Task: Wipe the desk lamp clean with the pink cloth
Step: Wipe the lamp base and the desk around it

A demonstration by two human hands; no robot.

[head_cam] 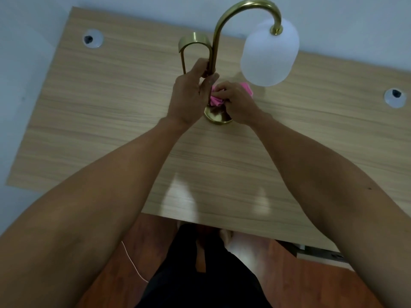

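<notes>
With my left hand (191, 94) gripping the brass lamp stem (214, 52), my right hand (235, 103) clutches the pink cloth (215, 100) near the base (216, 118); I judge the arch and white shade (269, 54) remain unwiped.

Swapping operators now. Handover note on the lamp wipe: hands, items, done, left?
Left hand: gripping the brass stem low down, steadying the desk lamp.
Right hand: closed on the bunched pink cloth, pressed to the stem just above the round base.
Lamp stands upright on the wooden desk; white shade hangs at right.
Done: cannot tell beyond the lower stem in progress.
Left: likely upper arch, shade, base.
</notes>
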